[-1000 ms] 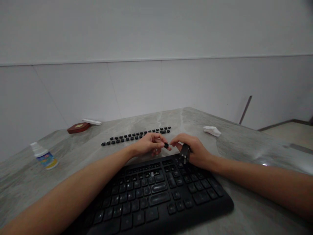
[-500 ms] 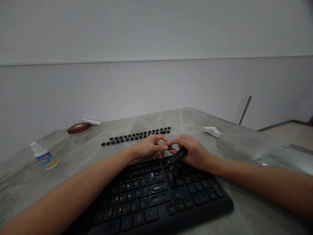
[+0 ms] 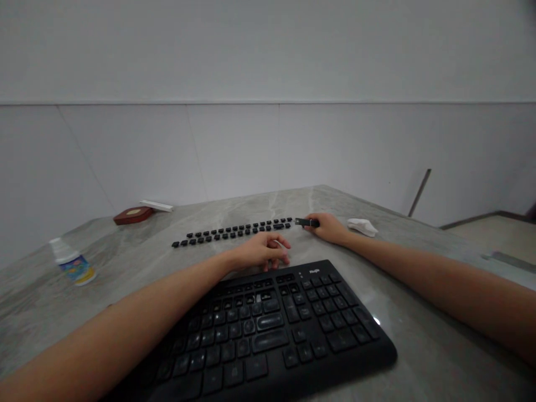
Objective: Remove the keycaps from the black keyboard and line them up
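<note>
A black keyboard [image 3: 268, 340] lies before me with its top row of keys bare, small sockets showing. My left hand [image 3: 266, 249] hovers over its upper edge with loosely curled fingers apart and nothing in them. Beyond the keyboard, two rows of loose black keycaps [image 3: 233, 235] run across the table. At their right end rests my right hand [image 3: 329, 228], closed around a dark slim tool [image 3: 307, 222] with a metallic tip that points left. Whether a keycap is also under the right fingers cannot be made out.
A white-capped spray bottle [image 3: 74, 265] with a blue and yellow label leans at the left on the marbled table [image 3: 142, 251]. A reddish-brown box [image 3: 133, 215] and a white strip [image 3: 156, 206] lie at the back left. A crumpled white tissue [image 3: 362, 226] sits right of my right hand.
My right hand has moved up and away from my left hand, taking the tool to the end of the keycap rows. The small black piece is gone from the left fingers, which have spread.
</note>
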{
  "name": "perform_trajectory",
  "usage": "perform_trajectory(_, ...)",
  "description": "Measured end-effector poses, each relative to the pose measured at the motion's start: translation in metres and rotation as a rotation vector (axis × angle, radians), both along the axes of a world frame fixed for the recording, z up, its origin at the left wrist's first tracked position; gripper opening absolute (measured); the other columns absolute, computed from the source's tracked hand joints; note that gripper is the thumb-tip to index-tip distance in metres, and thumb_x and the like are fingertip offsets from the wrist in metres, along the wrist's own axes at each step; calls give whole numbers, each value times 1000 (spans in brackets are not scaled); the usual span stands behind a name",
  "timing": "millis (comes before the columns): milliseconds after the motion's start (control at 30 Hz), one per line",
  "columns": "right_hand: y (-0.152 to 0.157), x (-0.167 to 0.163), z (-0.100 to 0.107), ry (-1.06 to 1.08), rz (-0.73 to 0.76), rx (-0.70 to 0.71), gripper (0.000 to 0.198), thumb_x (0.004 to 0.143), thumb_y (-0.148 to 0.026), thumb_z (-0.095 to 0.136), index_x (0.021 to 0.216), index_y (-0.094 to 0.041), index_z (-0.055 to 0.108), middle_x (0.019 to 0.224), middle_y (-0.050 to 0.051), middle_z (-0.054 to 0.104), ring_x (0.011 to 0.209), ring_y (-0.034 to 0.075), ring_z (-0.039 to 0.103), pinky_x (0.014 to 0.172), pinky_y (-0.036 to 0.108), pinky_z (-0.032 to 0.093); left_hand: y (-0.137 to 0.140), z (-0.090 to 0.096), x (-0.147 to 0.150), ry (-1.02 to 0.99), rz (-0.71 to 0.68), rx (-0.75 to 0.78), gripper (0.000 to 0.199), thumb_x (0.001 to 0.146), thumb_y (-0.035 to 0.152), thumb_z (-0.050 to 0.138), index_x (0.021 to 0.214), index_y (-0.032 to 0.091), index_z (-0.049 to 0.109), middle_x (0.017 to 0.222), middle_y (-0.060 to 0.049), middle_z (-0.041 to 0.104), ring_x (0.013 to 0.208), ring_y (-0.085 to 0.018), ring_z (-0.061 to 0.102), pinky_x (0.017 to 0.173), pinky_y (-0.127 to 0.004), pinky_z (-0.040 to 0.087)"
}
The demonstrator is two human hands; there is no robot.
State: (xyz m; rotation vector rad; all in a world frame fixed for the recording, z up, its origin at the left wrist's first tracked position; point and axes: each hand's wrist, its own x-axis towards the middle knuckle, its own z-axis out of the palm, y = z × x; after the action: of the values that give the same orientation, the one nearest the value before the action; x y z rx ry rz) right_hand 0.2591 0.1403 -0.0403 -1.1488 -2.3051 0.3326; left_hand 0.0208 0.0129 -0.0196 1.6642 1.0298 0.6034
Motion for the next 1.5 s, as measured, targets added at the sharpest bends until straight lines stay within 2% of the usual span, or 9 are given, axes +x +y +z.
perform_trajectory(100, 14, -2, -1, -19, 32, -22, 22, 75, -23, 61, 91, -15, 73, 77, 6, 69, 72, 19, 58, 67, 28, 38, 0, 0, 0, -5, -4, -1, 36, 76, 29, 65, 107, 15, 55, 87, -7, 70, 55, -10, 56, 45, -20, 40)
perform_trajectory(267, 29, -6, 0, -15, 35, -105, 27, 73, -33, 63, 87, -13, 74, 65, 2, 64, 63, 16, 54, 59, 27, 35, 3, -3, -2, -22, -15, -10, 39, 75, 29, 68, 108, 14, 55, 89, -9, 69, 56, -10, 57, 45, -21, 41)
perform_trajectory(400, 35, -12, 0, 13, 45, -181, 32, 71, -36, 65, 91, -12, 75, 67, 2, 65, 63, 16, 53, 58, 26, 35, 2, -2, -2, -22, -18, -2, 41, 72, 30, 71, 107, 13, 56, 88, -9, 68, 56, -11, 57, 44, -21, 42)
perform_trajectory(767, 32, -17, -2, 79, 91, -220, 36, 72, -34, 65, 98, -11, 75, 73, 3, 68, 68, 16, 56, 62, 26, 38, 1, 0, -2, 11, -21, -6, 39, 74, 32, 70, 107, 13, 59, 93, -10, 69, 59, -11, 56, 46, -23, 43)
perform_trajectory(1067, 38, -17, -7, 96, 125, -231, 35, 70, -37, 67, 95, -13, 76, 76, 3, 70, 70, 18, 58, 65, 26, 41, 2, -1, -3, 4, -15, -33, 41, 71, 35, 73, 103, 12, 61, 91, -9, 68, 59, -11, 56, 48, -24, 41)
perform_trajectory(1300, 31, -17, -2, 170, 138, -252, 35, 67, -37, 71, 92, -13, 75, 76, 4, 70, 72, 19, 59, 66, 27, 41, 3, -2, -4, -7, -29, -39, 38, 72, 33, 72, 102, 12, 61, 90, -8, 68, 60, -11, 56, 48, -23, 41)
perform_trajectory(1400, 26, -18, -1, 241, 118, -258, 34, 64, -39, 73, 86, -14, 75, 72, 3, 68, 71, 19, 58, 66, 27, 40, 3, -2, -4, -3, -29, -35, 37, 72, 32, 71, 102, 11, 62, 89, -8, 68, 59, -11, 56, 48, -23, 41)
perform_trajectory(1500, 24, -18, 2, 344, 34, -251, 32, 62, -45, 74, 66, -13, 69, 55, -1, 56, 59, 15, 50, 60, 27, 35, 2, -2, -3, 18, -20, -26, 34, 73, 30, 70, 100, 11, 62, 88, -8, 68, 59, -11, 56, 48, -23, 41)
